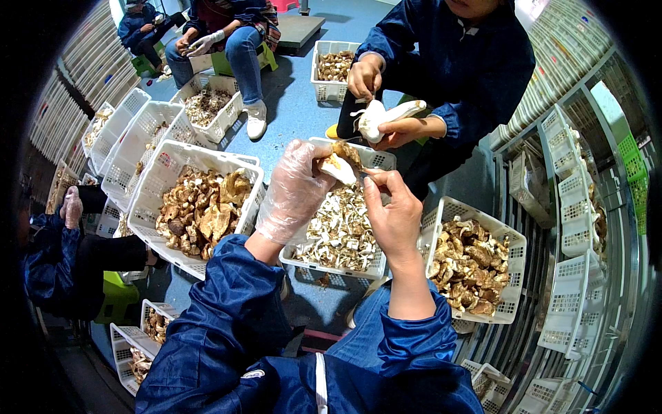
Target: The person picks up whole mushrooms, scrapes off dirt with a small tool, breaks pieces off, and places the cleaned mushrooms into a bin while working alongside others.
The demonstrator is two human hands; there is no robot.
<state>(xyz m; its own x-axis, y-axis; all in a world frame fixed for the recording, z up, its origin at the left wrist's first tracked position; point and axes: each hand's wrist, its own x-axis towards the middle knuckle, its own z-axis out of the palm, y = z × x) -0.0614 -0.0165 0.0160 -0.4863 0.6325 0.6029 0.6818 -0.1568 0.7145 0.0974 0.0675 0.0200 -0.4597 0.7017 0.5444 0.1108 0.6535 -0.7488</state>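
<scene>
My left hand [297, 189], in a clear plastic glove, holds a mushroom [339, 168] with a pale stem and a brown cap. Bare and close to its right side is my right hand [394, 209], thumb and forefinger pinched at the mushroom's edge; a thin blade seems to show there, mostly hidden. Below both hands stands a white plastic basket [331, 270] of pale trimmings [339, 227]. Brown mushrooms fill a white basket [135, 217] on the left, and more lie in another white basket [517, 282] on the right.
Opposite me a co-worker [450, 67] holds a large white mushroom [373, 121] over the trimmings basket's far end. Other people sit at the upper left and far left. Nested white baskets [116, 171] stand at left, a metal rack [522, 207] with baskets at right, and a green stool [116, 297] lower left.
</scene>
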